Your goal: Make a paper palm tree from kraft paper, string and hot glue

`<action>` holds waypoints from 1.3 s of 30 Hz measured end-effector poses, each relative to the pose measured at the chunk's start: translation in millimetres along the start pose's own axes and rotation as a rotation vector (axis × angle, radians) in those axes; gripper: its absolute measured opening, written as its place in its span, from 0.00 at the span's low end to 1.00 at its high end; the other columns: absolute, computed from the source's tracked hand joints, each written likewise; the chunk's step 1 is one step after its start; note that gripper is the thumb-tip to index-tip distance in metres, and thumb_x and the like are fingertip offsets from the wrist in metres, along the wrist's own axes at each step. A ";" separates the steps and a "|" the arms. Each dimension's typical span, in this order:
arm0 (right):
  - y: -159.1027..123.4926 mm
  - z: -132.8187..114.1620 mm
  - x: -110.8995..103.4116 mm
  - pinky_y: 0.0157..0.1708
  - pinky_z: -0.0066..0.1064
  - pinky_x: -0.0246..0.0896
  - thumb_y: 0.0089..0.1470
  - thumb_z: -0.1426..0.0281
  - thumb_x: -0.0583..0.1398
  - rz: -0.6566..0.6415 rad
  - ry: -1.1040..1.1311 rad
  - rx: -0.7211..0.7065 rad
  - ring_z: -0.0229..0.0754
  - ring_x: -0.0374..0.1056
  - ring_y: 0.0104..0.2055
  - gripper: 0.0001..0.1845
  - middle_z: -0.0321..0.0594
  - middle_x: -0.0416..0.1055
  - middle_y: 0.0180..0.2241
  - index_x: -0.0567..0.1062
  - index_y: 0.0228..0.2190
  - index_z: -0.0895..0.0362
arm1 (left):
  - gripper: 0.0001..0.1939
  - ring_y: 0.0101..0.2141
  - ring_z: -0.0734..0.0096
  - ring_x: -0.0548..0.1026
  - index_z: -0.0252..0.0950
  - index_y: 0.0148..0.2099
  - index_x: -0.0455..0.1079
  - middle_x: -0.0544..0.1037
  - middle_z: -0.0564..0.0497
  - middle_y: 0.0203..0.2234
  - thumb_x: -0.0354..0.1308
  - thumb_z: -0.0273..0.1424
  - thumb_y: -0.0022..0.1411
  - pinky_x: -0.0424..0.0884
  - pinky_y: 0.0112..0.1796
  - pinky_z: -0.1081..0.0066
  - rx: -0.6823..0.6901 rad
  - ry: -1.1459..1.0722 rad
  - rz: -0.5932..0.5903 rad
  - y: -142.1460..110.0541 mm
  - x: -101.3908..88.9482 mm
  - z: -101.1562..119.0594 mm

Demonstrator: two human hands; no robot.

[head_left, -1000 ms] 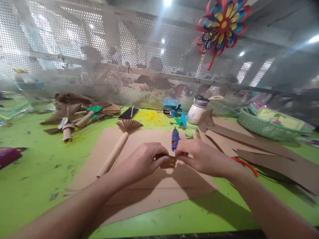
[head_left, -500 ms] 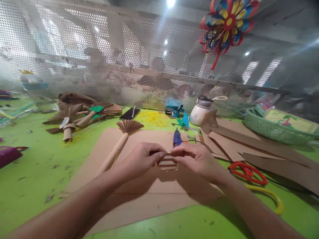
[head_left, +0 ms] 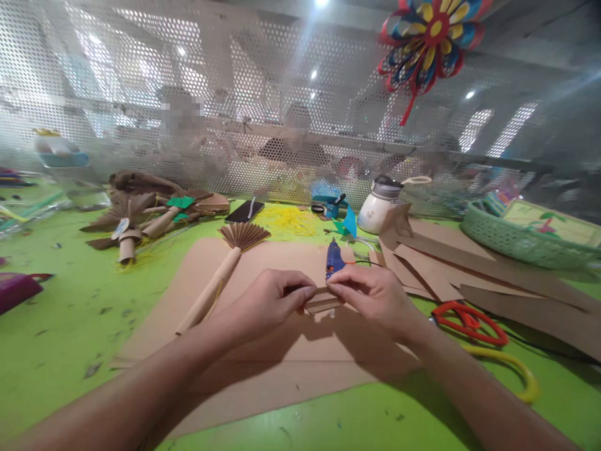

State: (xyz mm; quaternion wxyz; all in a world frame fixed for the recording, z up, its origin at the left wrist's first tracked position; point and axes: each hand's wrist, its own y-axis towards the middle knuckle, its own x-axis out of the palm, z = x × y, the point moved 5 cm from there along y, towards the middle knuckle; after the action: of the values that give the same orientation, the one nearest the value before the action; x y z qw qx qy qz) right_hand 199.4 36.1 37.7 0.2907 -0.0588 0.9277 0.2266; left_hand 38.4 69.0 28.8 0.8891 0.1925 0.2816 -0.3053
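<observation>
My left hand (head_left: 267, 302) and my right hand (head_left: 375, 295) meet over a large brown cardboard sheet (head_left: 263, 369). Both pinch a small pleated strip of brown paper (head_left: 323, 303), held between the fingertips just above the sheet. A blue glue gun (head_left: 333, 258) lies right behind my right hand. A finished brown paper fan on a rolled paper stick (head_left: 220, 269) lies to the left of my left hand.
Red-handled scissors (head_left: 469, 323) and a yellow loop lie at the right. Cut brown paper strips (head_left: 469, 269), a green basket (head_left: 521, 243), a white jar (head_left: 375, 207), a phone (head_left: 243, 212) and more paper fans (head_left: 141, 213) stand along the perforated screen. The table is green (head_left: 61, 326).
My hands have shifted slightly away from me and keep working the pleated strip; its folds show more now. The view has tilted, bringing the scissors fully into sight.
</observation>
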 end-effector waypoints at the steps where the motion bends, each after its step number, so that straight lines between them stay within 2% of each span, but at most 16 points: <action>1: -0.2 1.3 0.3 0.31 0.29 0.62 0.55 0.70 0.60 -0.008 0.026 0.017 0.39 0.68 0.31 0.06 0.38 0.74 0.28 0.78 0.31 0.56 | 0.12 0.23 0.76 0.69 0.35 0.36 0.75 0.76 0.54 0.21 0.51 0.32 0.63 0.62 0.27 0.77 0.000 0.021 0.014 0.3 -0.8 -0.1; 4: -1.2 8.3 2.9 0.35 0.30 0.65 0.54 0.69 0.60 -0.076 0.237 0.109 0.39 0.69 0.35 0.07 0.39 0.74 0.32 0.76 0.35 0.56 | 0.13 0.22 0.77 0.69 0.35 0.36 0.76 0.76 0.54 0.21 0.50 0.31 0.63 0.61 0.26 0.77 -0.008 0.046 0.038 1.1 -2.9 -0.7; 6: -2.2 13.1 5.3 0.36 0.30 0.65 0.51 0.70 0.62 -0.123 0.377 0.180 0.38 0.69 0.35 0.13 0.39 0.72 0.34 0.75 0.41 0.56 | 0.13 0.23 0.77 0.69 0.34 0.36 0.76 0.76 0.53 0.21 0.50 0.31 0.63 0.62 0.26 0.77 -0.010 0.043 0.052 1.5 -3.8 -1.2; 8: -2.7 16.5 6.6 0.35 0.29 0.65 0.48 0.72 0.64 -0.130 0.430 0.241 0.37 0.69 0.33 0.18 0.36 0.70 0.32 0.73 0.43 0.56 | 0.13 0.23 0.76 0.70 0.34 0.36 0.75 0.76 0.53 0.22 0.50 0.31 0.63 0.63 0.27 0.77 -0.014 0.039 0.057 1.5 -3.9 -2.1; 11: -2.4 17.6 8.0 0.33 0.30 0.65 0.47 0.71 0.64 -0.087 0.442 0.299 0.35 0.68 0.28 0.18 0.34 0.69 0.28 0.73 0.42 0.57 | 0.12 0.24 0.75 0.71 0.33 0.36 0.75 0.76 0.53 0.22 0.50 0.30 0.62 0.64 0.28 0.76 -0.013 0.064 0.062 0.9 -3.3 -2.6; 16: -1.0 16.9 7.6 0.30 0.30 0.65 0.44 0.68 0.66 0.024 0.450 0.309 0.35 0.67 0.24 0.17 0.33 0.70 0.23 0.74 0.39 0.59 | 0.12 0.27 0.74 0.72 0.34 0.37 0.76 0.78 0.52 0.26 0.50 0.29 0.63 0.63 0.29 0.76 0.071 0.187 0.104 -1.9 -2.8 6.1; 21: -0.8 20.4 5.2 0.28 0.30 0.64 0.43 0.68 0.67 0.071 0.473 0.323 0.35 0.67 0.24 0.16 0.34 0.71 0.23 0.75 0.36 0.59 | 0.14 0.29 0.73 0.72 0.35 0.41 0.75 0.79 0.50 0.30 0.49 0.32 0.65 0.63 0.29 0.75 0.120 0.221 0.060 -4.7 1.6 13.9; 25: -0.7 19.7 5.9 0.28 0.30 0.65 0.42 0.67 0.67 0.100 0.479 0.352 0.35 0.67 0.24 0.15 0.35 0.71 0.23 0.76 0.34 0.59 | 0.13 0.28 0.73 0.72 0.35 0.43 0.75 0.79 0.51 0.30 0.50 0.33 0.65 0.63 0.29 0.75 0.122 0.249 0.049 -5.2 2.6 14.5; 29: -0.3 19.6 7.8 0.27 0.31 0.65 0.41 0.66 0.68 0.127 0.495 0.355 0.36 0.67 0.23 0.14 0.35 0.72 0.22 0.75 0.31 0.60 | 0.13 0.26 0.75 0.72 0.34 0.40 0.74 0.78 0.52 0.26 0.48 0.32 0.66 0.63 0.29 0.75 0.127 0.285 0.045 -4.5 3.8 10.6; 32: -0.6 20.0 7.5 0.29 0.31 0.65 0.44 0.65 0.66 0.099 0.478 0.353 0.37 0.68 0.26 0.13 0.36 0.72 0.24 0.75 0.31 0.59 | 0.13 0.26 0.75 0.72 0.34 0.39 0.74 0.77 0.52 0.25 0.48 0.31 0.66 0.63 0.29 0.76 0.120 0.283 0.044 -4.0 4.4 6.0; 35: -0.8 17.4 7.1 0.33 0.33 0.65 0.48 0.64 0.64 0.020 0.441 0.329 0.39 0.69 0.32 0.12 0.40 0.73 0.30 0.76 0.34 0.59 | 0.13 0.26 0.76 0.72 0.35 0.39 0.74 0.77 0.53 0.26 0.47 0.30 0.66 0.62 0.29 0.76 0.117 0.273 0.058 -4.0 3.5 4.3; 39: -0.6 14.4 8.0 0.39 0.35 0.65 0.47 0.67 0.65 -0.022 0.437 0.281 0.41 0.69 0.37 0.14 0.42 0.74 0.35 0.75 0.38 0.58 | 0.14 0.24 0.76 0.71 0.35 0.35 0.74 0.77 0.53 0.24 0.47 0.30 0.66 0.62 0.28 0.76 0.077 0.248 0.046 -3.7 1.7 6.1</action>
State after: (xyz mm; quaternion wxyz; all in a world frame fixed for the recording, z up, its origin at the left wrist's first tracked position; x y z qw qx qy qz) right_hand 200.3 42.3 22.4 0.0912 -0.0753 0.9902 0.0746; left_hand 39.4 62.5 31.8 0.8461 0.2691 0.3731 -0.2692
